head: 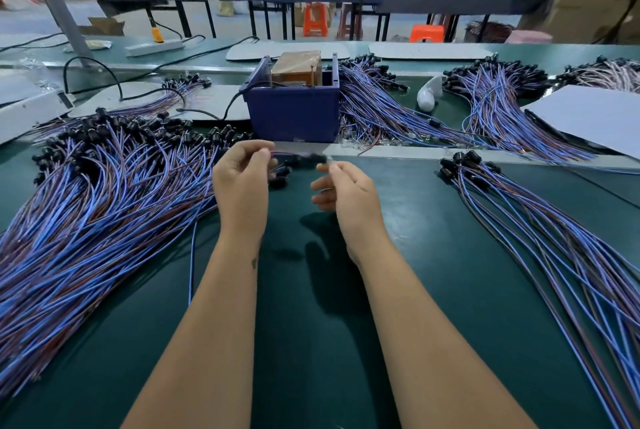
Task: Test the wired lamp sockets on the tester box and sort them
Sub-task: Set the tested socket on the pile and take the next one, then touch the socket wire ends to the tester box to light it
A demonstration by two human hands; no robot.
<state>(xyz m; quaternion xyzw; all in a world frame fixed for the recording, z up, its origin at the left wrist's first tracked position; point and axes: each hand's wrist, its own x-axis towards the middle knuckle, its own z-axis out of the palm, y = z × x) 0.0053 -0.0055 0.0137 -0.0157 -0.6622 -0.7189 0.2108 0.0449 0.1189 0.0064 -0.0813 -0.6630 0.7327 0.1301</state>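
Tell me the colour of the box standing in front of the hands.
Dark blue box, seen in the head view, the only view.

The worktop (pixel 311 290) is covered in dark green sheet with a smooth, faintly glossy finish that mirrors the forearms dimly. The tester box (pixel 294 110) has walls of dark blue moulded plastic, matt, and holds a brown block wrapped in shiny tape. The lamp sockets (pixel 104 131) look like black glossy plastic; their wires (pixel 86 221) wear smooth blue and brown plastic insulation. A matt white sheet (pixel 595 117), like paper or card, lies at the right.
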